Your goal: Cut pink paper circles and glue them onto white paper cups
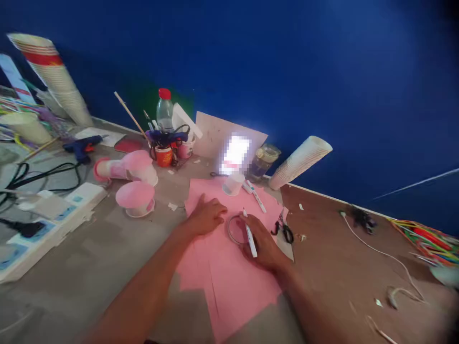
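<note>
Site: indoor craft workshop, at a work table with a brown wooden top (333, 282) set against a deep-blue wall (322, 71). Evidence: blue hot-glue gun (83, 147) at left, near a white multi-socket power strip (53, 210). Upper left, a tall stack of red-banded paper cups (50, 79). Centre, a flat pink paper sheet (233, 291), white marker pen (251, 241) and black-handled scissors (283, 230). Far right, a bundle of multicoloured straws (426, 241). Small white paper scraps (172, 206) lie on the table.
</note>
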Tool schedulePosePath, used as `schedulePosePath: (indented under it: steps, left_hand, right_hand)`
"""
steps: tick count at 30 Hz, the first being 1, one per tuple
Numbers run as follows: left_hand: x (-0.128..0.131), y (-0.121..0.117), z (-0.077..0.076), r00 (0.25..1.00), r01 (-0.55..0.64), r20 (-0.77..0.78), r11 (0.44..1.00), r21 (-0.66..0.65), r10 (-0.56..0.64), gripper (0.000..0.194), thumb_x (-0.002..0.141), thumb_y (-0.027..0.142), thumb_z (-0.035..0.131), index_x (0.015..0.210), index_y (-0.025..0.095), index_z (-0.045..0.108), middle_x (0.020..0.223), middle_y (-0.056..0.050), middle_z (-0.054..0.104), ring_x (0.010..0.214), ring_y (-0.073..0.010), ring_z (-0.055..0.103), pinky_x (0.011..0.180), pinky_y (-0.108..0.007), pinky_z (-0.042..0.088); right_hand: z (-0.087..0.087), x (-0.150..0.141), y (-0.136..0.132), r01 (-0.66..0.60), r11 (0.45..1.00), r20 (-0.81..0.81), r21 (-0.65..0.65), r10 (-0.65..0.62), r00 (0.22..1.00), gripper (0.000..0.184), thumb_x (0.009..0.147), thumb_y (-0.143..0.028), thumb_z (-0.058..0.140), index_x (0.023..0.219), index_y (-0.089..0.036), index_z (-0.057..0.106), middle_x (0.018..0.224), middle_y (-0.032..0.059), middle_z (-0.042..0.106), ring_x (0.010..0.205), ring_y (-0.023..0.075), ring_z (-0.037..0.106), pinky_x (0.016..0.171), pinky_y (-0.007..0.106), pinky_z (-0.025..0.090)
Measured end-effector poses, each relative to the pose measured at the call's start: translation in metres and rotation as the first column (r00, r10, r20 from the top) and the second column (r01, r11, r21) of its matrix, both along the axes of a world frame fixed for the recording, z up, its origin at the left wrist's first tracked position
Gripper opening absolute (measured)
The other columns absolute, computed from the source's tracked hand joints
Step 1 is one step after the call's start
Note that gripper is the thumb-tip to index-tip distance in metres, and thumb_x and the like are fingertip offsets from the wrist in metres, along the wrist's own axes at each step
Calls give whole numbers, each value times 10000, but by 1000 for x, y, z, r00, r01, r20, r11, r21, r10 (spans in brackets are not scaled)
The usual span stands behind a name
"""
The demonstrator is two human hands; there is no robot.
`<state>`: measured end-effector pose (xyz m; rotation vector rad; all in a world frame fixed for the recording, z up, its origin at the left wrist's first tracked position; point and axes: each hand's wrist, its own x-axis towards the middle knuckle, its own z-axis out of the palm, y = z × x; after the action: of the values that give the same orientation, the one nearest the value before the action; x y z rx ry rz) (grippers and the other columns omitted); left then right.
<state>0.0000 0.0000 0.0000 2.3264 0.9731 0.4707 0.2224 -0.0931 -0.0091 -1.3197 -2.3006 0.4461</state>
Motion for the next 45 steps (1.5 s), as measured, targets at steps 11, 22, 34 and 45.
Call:
schedulePosePath:
  steps: [11, 22, 34, 45]
  left_hand:
    - [-1, 2, -3, 1000, -5, -1, 1000, -13, 5, 228, 808, 206, 495, 1014, 254, 580, 990, 7, 596, 963, -160, 564, 1090, -521, 38]
    - [-1, 4, -4, 1000, -1, -12, 1000, -3, 1, 231, 809, 205, 494, 1017, 252, 582, 982, 1, 608, 976, -163, 555, 1092, -518, 48]
    - [0, 3, -2, 1000, -7, -30, 1000, -10, 6, 216, 801, 212, 497, 992, 256, 588, 993, -3, 606, 986, -172, 554, 1091, -532, 46]
    - [0, 3, -3, 1000, -6, -13, 1000, -20, 6, 226, 800, 213, 503, 1007, 247, 585, 986, -4, 606, 989, -165, 551, 1092, -522, 47]
  right_hand:
    - [8, -1, 1, 26, 997, -5, -76, -26, 1000, 771, 714, -181, 586, 1409, -214, 255, 1412, 106, 391, 1309, 290, 313, 1067, 512, 301]
    - [12, -1, 1, 38, 993, -20, -112, -40, 999, 759, 729, -209, 603, 1409, -226, 265, 1412, 100, 394, 1311, 287, 312, 1068, 506, 301]
    - [12, -1, 1, 43, 991, -24, -128, -46, 999, 758, 735, -224, 624, 1404, -234, 268, 1411, 95, 390, 1311, 285, 304, 1076, 505, 284]
    - [14, -2, 1, 50, 989, -39, -141, -56, 998, 751, 728, -210, 619, 1400, -232, 285, 1402, 100, 399, 1303, 280, 319, 1070, 496, 295]
